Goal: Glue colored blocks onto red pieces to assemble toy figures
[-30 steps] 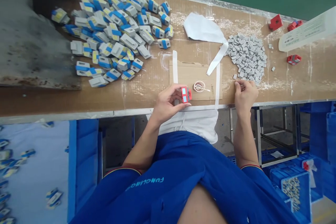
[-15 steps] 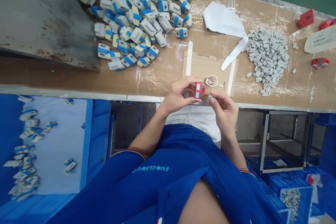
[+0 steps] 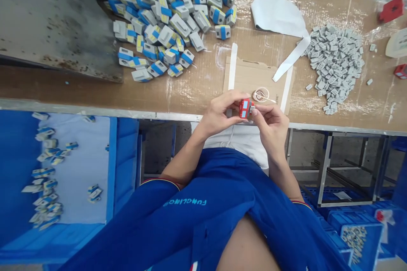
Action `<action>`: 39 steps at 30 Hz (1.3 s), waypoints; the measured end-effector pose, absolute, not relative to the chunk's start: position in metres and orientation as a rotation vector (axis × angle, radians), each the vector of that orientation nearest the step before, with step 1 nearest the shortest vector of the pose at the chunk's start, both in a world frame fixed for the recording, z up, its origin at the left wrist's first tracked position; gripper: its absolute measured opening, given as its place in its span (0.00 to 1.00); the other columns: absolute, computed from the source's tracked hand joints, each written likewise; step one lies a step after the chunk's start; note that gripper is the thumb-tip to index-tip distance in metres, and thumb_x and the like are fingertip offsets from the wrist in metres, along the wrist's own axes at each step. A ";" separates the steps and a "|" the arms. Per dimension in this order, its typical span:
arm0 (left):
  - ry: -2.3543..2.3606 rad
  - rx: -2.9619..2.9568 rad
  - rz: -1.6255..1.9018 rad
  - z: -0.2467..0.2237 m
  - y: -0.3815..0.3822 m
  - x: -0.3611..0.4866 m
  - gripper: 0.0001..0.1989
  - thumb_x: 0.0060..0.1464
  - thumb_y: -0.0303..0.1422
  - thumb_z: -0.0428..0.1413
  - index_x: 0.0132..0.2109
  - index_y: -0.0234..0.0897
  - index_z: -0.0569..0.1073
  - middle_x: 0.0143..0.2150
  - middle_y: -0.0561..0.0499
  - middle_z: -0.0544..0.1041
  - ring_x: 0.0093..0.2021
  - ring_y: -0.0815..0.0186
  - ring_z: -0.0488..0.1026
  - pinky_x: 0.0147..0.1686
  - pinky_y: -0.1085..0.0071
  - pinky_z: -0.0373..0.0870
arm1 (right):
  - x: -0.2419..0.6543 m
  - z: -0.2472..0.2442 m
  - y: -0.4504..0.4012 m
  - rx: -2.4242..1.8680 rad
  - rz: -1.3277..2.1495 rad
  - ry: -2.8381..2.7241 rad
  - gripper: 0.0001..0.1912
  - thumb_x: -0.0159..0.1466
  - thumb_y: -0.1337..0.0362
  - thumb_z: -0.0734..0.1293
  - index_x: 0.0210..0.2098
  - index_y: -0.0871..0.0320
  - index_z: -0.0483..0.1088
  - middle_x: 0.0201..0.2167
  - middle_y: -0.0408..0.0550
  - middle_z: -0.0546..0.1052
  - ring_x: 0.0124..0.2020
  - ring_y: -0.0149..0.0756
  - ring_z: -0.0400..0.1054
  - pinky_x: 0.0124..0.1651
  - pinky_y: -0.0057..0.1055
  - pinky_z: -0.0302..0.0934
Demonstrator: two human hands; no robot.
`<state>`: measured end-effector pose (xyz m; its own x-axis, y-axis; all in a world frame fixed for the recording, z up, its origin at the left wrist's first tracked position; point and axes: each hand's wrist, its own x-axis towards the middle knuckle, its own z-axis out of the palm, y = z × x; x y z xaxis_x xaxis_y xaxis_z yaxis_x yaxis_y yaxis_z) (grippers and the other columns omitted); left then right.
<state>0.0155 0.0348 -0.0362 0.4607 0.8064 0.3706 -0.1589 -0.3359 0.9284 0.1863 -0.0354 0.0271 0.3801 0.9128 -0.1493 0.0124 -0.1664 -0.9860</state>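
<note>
Between the thumb and fingers of my left hand [image 3: 219,112] is a small red toy vehicle body [image 3: 244,109] with light blue windows and a grey part on its right side. My right hand [image 3: 271,125] pinches a small light grey plastic piece [image 3: 252,109] and holds it against that grey side. Whether the piece sits in the body or only touches it, I cannot tell. Both hands are over the front edge of the table, just in front of a cardboard sheet [image 3: 243,74] with white tape strips. A coiled white string [image 3: 261,94] lies on the sheet.
Many grey, blue and yellow toy bodies [image 3: 165,21] are heaped at the back left beside a stained metal box [image 3: 57,25]. Small grey pieces [image 3: 337,63] form a pile at right, near a white cloth [image 3: 276,15]. A blue bin [image 3: 112,169] stands below left.
My right hand has brought the grey piece leftward up to the red toy body, closing the gap between them. The whole view has shifted slightly.
</note>
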 end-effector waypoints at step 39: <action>0.559 1.801 0.858 -0.028 0.043 -0.001 0.32 0.60 0.46 0.73 0.67 0.41 0.80 0.58 0.39 0.87 0.53 0.59 0.86 0.52 0.66 0.83 | 0.218 0.030 -0.019 -1.390 1.643 -0.982 0.26 0.57 0.41 0.84 0.28 0.57 0.77 0.24 0.42 0.79 0.26 0.31 0.71 0.33 0.32 0.69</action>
